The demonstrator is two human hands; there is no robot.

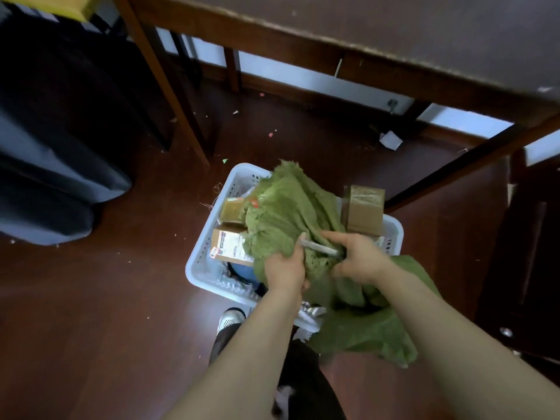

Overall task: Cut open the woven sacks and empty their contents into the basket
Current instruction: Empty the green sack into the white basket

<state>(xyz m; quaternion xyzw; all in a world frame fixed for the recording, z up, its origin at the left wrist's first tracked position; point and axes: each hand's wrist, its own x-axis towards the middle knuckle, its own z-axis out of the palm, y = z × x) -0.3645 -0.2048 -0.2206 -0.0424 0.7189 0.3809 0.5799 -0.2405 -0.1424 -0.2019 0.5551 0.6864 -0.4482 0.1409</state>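
Left hand: fingers curled tight into a fold of the crumpled green woven sack. Right hand bunches the same cloth, index finger straight. A slim grey tool lies between the hands; can't tell which one holds it. Sack drapes over one white perforated plastic basket on the floor, with three taped brown cardboard boxes in it.

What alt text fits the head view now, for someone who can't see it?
Two bare hands work a crumpled green woven sack over a white basket of cardboard parcels on a dark red floor. The left hand grips the fabric; the right hand holds a slim grey tool against it.
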